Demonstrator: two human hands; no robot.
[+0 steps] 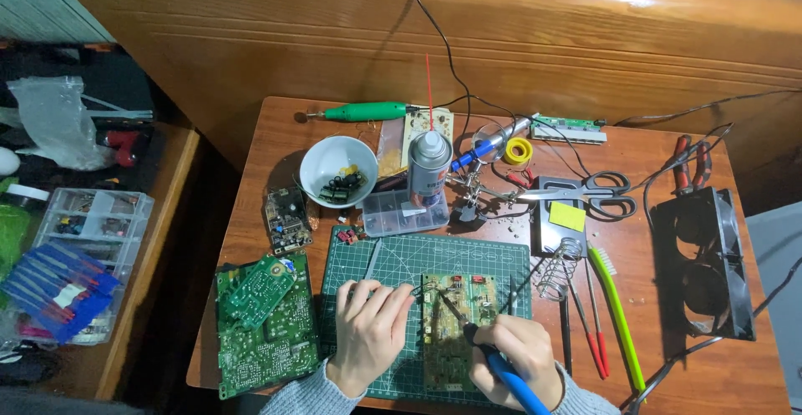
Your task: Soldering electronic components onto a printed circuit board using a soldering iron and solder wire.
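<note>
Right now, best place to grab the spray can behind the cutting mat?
Probably grip the spray can round its bare metal mid-body, coming from the front over the clear plastic tray. It stands upright with a thin red straw on top, so avoid the cap. The white bowl crowds its left; the helping-hands stand crowds its right.

Bare left hand and right hand, grey knit sleeve cuffs.
</note>
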